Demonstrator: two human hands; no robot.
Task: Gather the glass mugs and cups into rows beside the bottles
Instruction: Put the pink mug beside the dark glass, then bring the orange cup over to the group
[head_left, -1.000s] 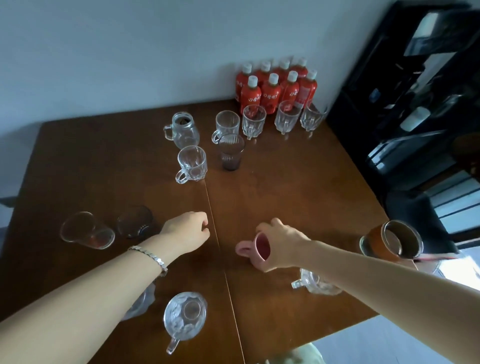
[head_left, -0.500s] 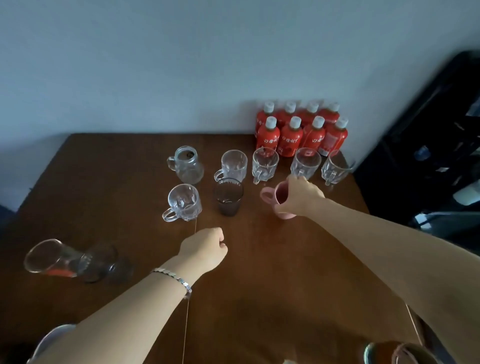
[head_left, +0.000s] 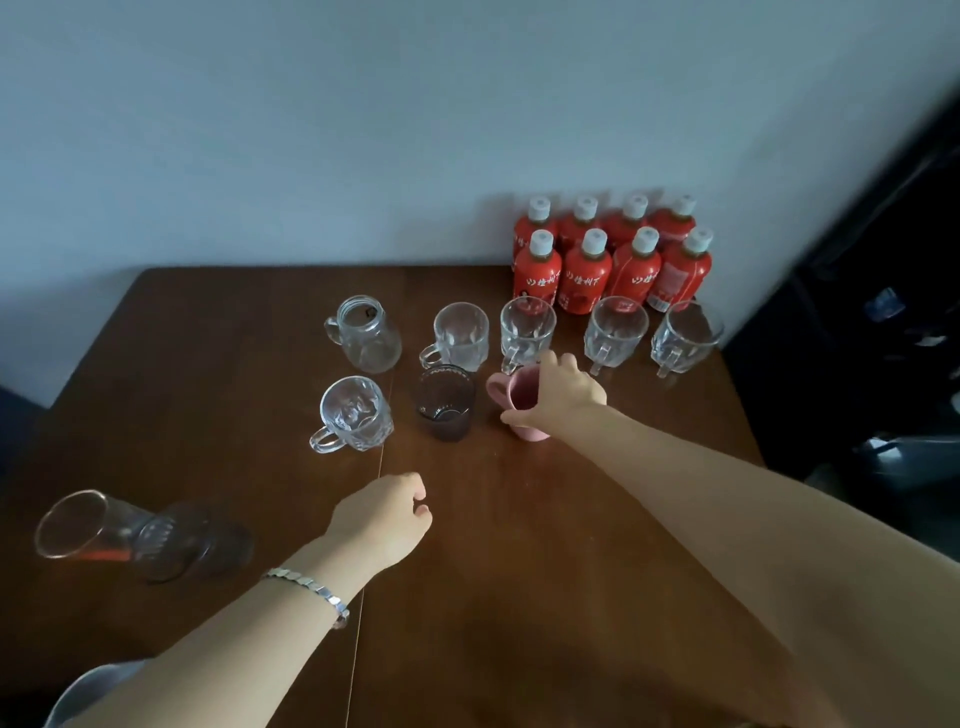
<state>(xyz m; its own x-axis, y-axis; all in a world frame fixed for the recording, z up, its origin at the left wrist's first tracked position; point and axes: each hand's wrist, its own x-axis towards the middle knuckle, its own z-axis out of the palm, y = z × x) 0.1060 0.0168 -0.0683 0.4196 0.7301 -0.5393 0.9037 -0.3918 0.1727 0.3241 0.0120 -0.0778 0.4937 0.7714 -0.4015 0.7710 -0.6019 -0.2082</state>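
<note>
Closest to me, my left hand (head_left: 382, 519) rests on the tabletop (head_left: 545, 571) curled into a loose fist with nothing in it. Off to its left, well apart from the rows, lie a clear glass (head_left: 78, 525) on its side and a darker glass (head_left: 195, 540) beside it (I think these are for my left hand, since it is nearer). Further out, my right hand (head_left: 563, 395) has its grip wrapped over the pink mug (head_left: 522, 408), which sits in the second row just right of the dark tumbler (head_left: 445, 402) and the clear mug (head_left: 353, 415). Behind them stands the first row of glass mugs (head_left: 615, 327), and last come the red bottles (head_left: 613, 260) by the wall.
</note>
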